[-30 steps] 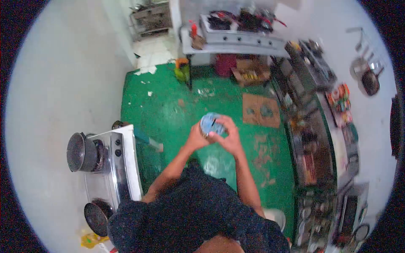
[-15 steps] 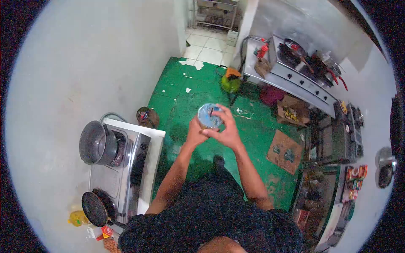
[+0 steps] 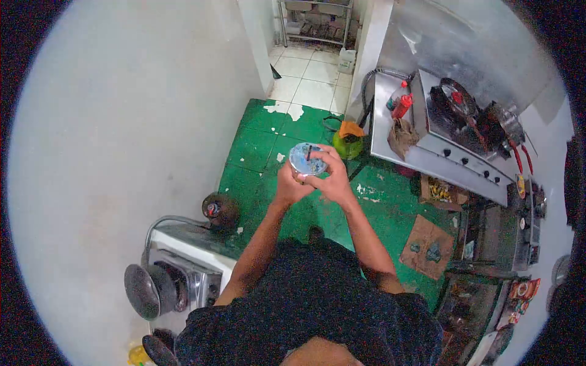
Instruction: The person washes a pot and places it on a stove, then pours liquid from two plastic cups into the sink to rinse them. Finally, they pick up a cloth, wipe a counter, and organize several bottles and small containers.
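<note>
Out in front of my body, over the green floor, I hold a round container with a pale blue, dark-marked top [image 3: 303, 163]. A short dark strip stands or lies on that top; I cannot tell which. My left hand [image 3: 292, 185] is wrapped around the container's lower left side. On the other side, my right hand [image 3: 333, 178] grips the rim, with its thumb near the front and a finger reaching over the top. What is inside is not visible.
A stove with a pot [image 3: 149, 293] stands at left, by a dark gas cylinder [image 3: 220, 210]. At right are a steel cooktop [image 3: 448, 146] with pans, a red bottle [image 3: 403, 107], a green cylinder [image 3: 348, 145], a box [image 3: 442, 192] and flat cardboard [image 3: 427, 247]. A tiled doorway [image 3: 308, 79] lies ahead.
The view has shifted forward, with the left stove sliding lower and the cooktop looking nearer. My hands keep hold of the container; the dark strip on its top looks more upright.
</note>
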{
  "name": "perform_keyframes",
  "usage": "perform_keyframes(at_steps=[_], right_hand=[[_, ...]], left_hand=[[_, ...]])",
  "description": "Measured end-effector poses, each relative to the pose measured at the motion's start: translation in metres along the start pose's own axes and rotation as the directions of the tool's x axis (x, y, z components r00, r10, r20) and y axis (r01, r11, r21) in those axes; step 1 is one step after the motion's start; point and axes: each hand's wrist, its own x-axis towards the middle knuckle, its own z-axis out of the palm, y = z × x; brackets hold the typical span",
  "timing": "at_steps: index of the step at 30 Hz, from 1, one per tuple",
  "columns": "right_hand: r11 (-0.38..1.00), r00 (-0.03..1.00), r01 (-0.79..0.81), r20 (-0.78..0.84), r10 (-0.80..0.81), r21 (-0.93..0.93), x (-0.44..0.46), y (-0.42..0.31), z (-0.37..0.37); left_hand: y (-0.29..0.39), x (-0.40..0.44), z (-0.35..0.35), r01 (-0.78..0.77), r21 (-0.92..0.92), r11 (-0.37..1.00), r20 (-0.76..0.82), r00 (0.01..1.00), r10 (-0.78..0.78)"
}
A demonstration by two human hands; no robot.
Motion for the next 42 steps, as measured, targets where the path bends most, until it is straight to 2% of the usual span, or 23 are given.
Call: perform_keyframes(at_steps=[2, 5, 6, 8, 9, 11, 12, 15, 18, 19, 22, 23, 24, 25, 26, 28, 29, 32, 34, 35, 37, 40, 42], right_hand=[[0.999, 0.999, 0.033, 0.009, -0.032, -0.028, 0.041, 0.018, 0.003], [1.0, 0.999, 0.017, 0.05, -0.018, 0.024, 0.109, 0.043, 0.011], [0.999, 0.998, -0.007, 0.064, 0.003, 0.053, 0.129, 0.049, 0.014], [1.0, 0.997, 0.0, 0.072, 0.0, -0.004, 0.166, 0.064, 0.021], [0.999, 0.997, 0.006, 0.077, -0.003, -0.041, 0.215, 0.089, 0.03], [0.996, 0.995, 0.023, 0.094, -0.014, -0.092, 0.261, 0.115, 0.033], [0.992, 0.994, 0.043, 0.101, -0.031, -0.12, 0.291, 0.123, 0.033], [0.984, 1.0, -0.005, 0.003, 0.006, -0.178, 0.351, 0.127, 0.043], [0.971, 0.999, 0.034, 0.021, -0.03, -0.237, 0.41, 0.136, 0.039], [0.98, 0.999, -0.029, 0.033, 0.036, -0.198, 0.427, 0.137, 0.039], [0.937, 0.997, 0.055, 0.073, -0.032, -0.346, 0.478, 0.139, 0.032], [0.888, 0.996, 0.089, 0.06, -0.07, -0.451, 0.496, 0.143, 0.032], [0.832, 0.974, 0.226, 0.147, -0.175, -0.506, 0.52, 0.148, 0.031], [0.745, 0.936, 0.352, 0.219, -0.276, -0.566, 0.545, 0.152, 0.02], [0.633, 0.889, 0.456, 0.29, -0.353, -0.625, 0.568, 0.157, 0.008], [0.687, 0.872, 0.488, 0.262, -0.414, -0.539, 0.603, 0.182, 0.009], [0.708, 0.864, 0.503, 0.278, -0.42, -0.495, 0.628, 0.195, 0.006], [0.728, 0.835, 0.547, 0.332, -0.439, -0.414, 0.686, 0.229, -0.007], [0.738, 0.811, 0.577, 0.357, -0.464, -0.35, 0.748, 0.257, -0.02], [0.708, 0.775, 0.631, 0.303, -0.554, -0.317, 0.768, 0.259, -0.018], [0.679, 0.764, 0.645, 0.294, -0.575, -0.35, 0.812, 0.271, -0.031], [0.641, 0.733, 0.675, 0.236, -0.638, -0.365, 0.872, 0.293, -0.043], [0.614, 0.72, 0.679, 0.201, -0.664, -0.402, 0.91, 0.319, -0.059]], left_hand=[[-0.016, 0.04, -0.006, 0.06, 0.021, 0.998, 0.053, 0.997, -0.061], [-0.04, 0.101, -0.017, -0.033, 0.033, 0.999, -0.017, 0.999, 0.033], [-0.053, 0.12, -0.023, -0.072, 0.104, 0.992, -0.016, 0.997, 0.074], [-0.077, 0.159, -0.032, -0.148, 0.236, 0.96, -0.003, 0.988, 0.153], [-0.107, 0.206, -0.041, -0.086, 0.141, 0.986, -0.016, 0.996, 0.089], [-0.131, 0.248, -0.049, 0.048, -0.044, 0.998, -0.013, 0.999, -0.049], [-0.141, 0.275, -0.055, 0.07, -0.046, 0.997, 0.019, 0.997, -0.069], [-0.162, 0.346, -0.07, 0.083, -0.081, 0.993, 0.073, 0.994, -0.077], [-0.174, 0.414, -0.082, 0.068, -0.159, 0.985, 0.117, 0.992, -0.049], [-0.18, 0.432, -0.09, 0.079, -0.18, 0.98, 0.13, 0.99, -0.056], [-0.213, 0.483, -0.088, 0.111, -0.219, 0.969, 0.244, 0.968, -0.056], [-0.216, 0.501, -0.099, 0.132, -0.228, 0.965, 0.287, 0.956, -0.063], [-0.222, 0.527, -0.112, 0.131, -0.223, 0.966, 0.337, 0.94, -0.05], [-0.246, 0.543, -0.111, 0.285, -0.289, 0.914, 0.459, 0.879, -0.129], [-0.249, 0.568, -0.108, 0.252, -0.311, 0.916, 0.504, 0.861, -0.065], [-0.257, 0.608, -0.109, 0.195, -0.36, 0.912, 0.567, 0.822, 0.049], [-0.279, 0.63, -0.108, 0.271, -0.322, 0.907, 0.627, 0.779, -0.01], [-0.312, 0.703, -0.097, 0.348, -0.278, 0.895, 0.739, 0.673, -0.033], [-0.331, 0.764, -0.09, 0.374, -0.263, 0.889, 0.751, 0.658, -0.054], [-0.342, 0.777, -0.087, 0.3, -0.282, 0.911, 0.732, 0.681, 0.003], [-0.362, 0.817, -0.072, 0.169, -0.296, 0.94, 0.723, 0.683, 0.105], [-0.371, 0.872, -0.057, 0.325, -0.344, 0.881, 0.646, 0.763, -0.029], [-0.39, 0.916, -0.05, 0.302, -0.245, 0.921, 0.697, 0.715, -0.05]])
